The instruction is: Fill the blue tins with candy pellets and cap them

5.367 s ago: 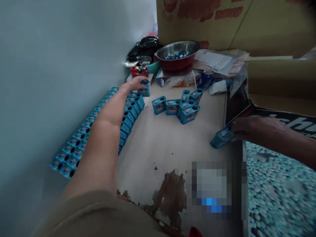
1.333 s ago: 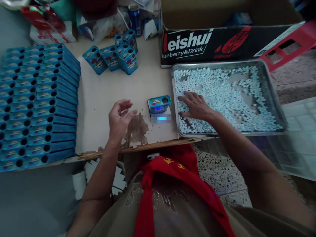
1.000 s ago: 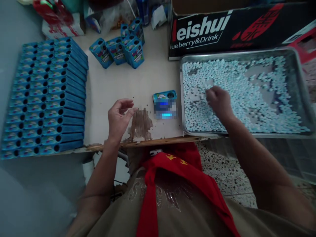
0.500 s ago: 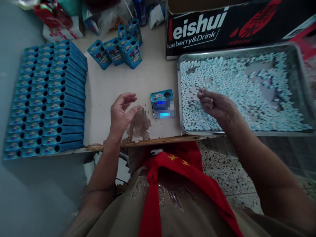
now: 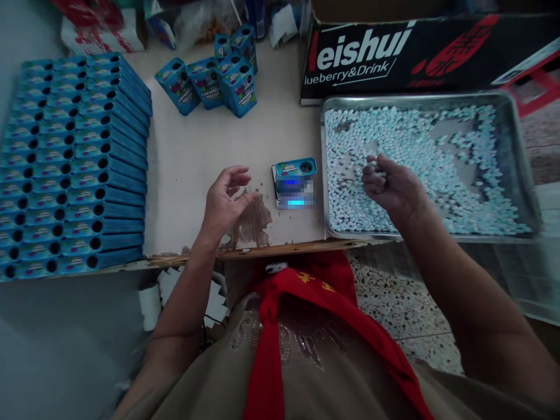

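Observation:
Above the metal tray (image 5: 531,192), my right hand (image 5: 389,184) is closed, palm partly turned up, with a few small pale candies showing between its curled fingers. Pale blue and white candies (image 5: 394,131) are spread across that tray, thinner in patches. Left of it, one blue candy box (image 5: 294,167) stands on a small flat device (image 5: 280,204) whose lit front is blurred out by pixels. My left hand (image 5: 230,195) hovers over the table left of this box, fingers apart and thumb out, holding nothing.
Rows of blue boxes (image 5: 83,169) stand packed together at the left. Several more blue boxes (image 5: 210,84) cluster at the back. Behind the tray is a large black carton (image 5: 359,58). The worn wooden table edge (image 5: 245,251) runs in front of my body.
The view has shifted slightly. My right hand has turned and curled more over the tray, with candies now visible in its fingers. My left hand keeps nearly the same open pose.

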`<act>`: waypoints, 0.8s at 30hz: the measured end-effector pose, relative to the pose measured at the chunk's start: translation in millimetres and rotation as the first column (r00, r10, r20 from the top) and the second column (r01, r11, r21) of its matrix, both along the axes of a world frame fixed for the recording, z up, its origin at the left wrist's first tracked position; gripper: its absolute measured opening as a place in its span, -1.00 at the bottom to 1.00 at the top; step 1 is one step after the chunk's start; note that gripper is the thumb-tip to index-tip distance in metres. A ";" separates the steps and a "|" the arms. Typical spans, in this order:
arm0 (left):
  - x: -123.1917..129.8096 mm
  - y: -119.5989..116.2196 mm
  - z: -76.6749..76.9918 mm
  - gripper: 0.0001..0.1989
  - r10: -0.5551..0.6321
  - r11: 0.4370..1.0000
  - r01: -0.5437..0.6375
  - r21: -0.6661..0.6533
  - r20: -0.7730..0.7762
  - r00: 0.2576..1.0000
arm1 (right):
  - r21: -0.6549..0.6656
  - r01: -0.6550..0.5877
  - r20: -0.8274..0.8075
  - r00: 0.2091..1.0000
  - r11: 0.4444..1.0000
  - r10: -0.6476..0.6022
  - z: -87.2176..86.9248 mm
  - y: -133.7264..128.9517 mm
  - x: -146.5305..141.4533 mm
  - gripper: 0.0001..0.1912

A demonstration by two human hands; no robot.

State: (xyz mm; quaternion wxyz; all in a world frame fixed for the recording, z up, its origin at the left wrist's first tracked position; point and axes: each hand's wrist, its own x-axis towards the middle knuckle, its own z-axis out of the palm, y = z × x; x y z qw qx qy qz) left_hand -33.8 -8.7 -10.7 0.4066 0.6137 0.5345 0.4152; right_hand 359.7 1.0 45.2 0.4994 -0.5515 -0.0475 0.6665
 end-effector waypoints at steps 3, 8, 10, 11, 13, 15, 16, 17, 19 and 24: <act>1.8 3.2 -7.2 -0.41 -0.027 0.999 0.028 -0.021 0.053 0.998 | -0.078 -0.043 -0.028 0.999 0.996 0.041 -2.0 -0.3 -4.4 -0.72; -1.3 7.5 -13.2 -0.40 -0.029 0.998 0.035 -0.048 0.123 0.992 | -0.044 -0.099 0.060 0.993 0.994 0.101 -1.5 5.5 -13.2 -0.75; -5.5 8.2 -13.1 -0.42 -0.028 0.998 0.034 -0.049 0.127 0.992 | 0.013 -0.177 0.136 0.975 0.984 0.173 3.0 8.0 -15.0 -0.73; -7.7 8.6 -12.6 -0.43 -0.028 0.998 0.034 -0.048 0.126 0.992 | 0.048 -0.212 0.174 0.964 0.976 0.201 6.5 8.9 -16.1 -0.72; -11.0 9.5 -10.9 -0.48 -0.023 0.999 0.029 -0.044 0.123 0.992 | 0.125 -0.266 0.268 0.937 0.956 0.226 15.6 10.0 -20.6 -0.70; -11.1 10.9 -8.6 -0.51 -0.020 0.999 0.026 -0.042 0.124 0.992 | 0.198 -0.346 0.382 0.889 0.917 0.253 26.1 10.8 -29.4 -0.67; -9.6 11.7 -7.3 -0.52 -0.023 0.999 0.029 -0.041 0.127 0.992 | 0.221 -0.400 0.438 0.856 0.889 0.276 31.0 11.4 -35.5 -0.63; -7.2 12.3 -5.9 -0.52 -0.031 0.999 0.037 -0.039 0.136 0.990 | 0.235 -0.457 0.485 0.820 0.858 0.303 35.4 12.4 -42.4 -0.59; -0.6 13.0 -3.3 -0.51 -0.058 0.997 0.064 -0.034 0.157 0.986 | 0.252 -0.568 0.552 0.749 0.784 0.365 41.6 15.7 -57.2 -0.53; 11.5 10.3 -3.1 -0.52 -0.090 0.995 0.097 -0.027 0.189 0.978 | 0.240 -0.749 0.726 0.561 0.618 0.399 42.7 29.9 -82.5 -0.46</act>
